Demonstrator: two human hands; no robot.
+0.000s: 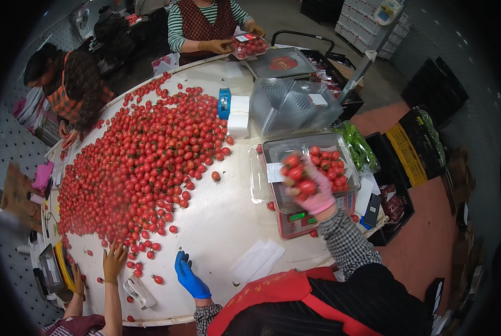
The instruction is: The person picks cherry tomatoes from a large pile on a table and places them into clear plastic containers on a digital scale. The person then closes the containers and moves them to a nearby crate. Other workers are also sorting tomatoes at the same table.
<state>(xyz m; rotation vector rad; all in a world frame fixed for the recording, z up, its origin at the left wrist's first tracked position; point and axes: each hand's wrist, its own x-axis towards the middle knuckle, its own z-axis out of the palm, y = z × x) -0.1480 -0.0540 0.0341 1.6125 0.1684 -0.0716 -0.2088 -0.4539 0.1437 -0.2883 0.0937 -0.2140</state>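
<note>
My right hand (315,191), in a pink glove, is shut on a handful of cherry tomatoes (296,174), blurred by motion. It is over a red digital scale (288,224) with a lit green display. On the scale's metal pan (355,185), a clear plastic punnet holds more cherry tomatoes (330,166) beside the hand. My left hand (190,277), in a blue glove, is over the white tabletop (217,218) near its front edge, with nothing in it and its fingers partly bent. Beyond it spreads a large heap of cherry tomatoes (145,155).
Stacked clear punnets (284,105), a blue tape roll (224,103) and white labels (238,115) stand behind the scale. Paper slips (259,260) lie before me. A phone (372,210) lies at right. Co-workers' gloved hands (115,260) reach in at lower left; others work across the table.
</note>
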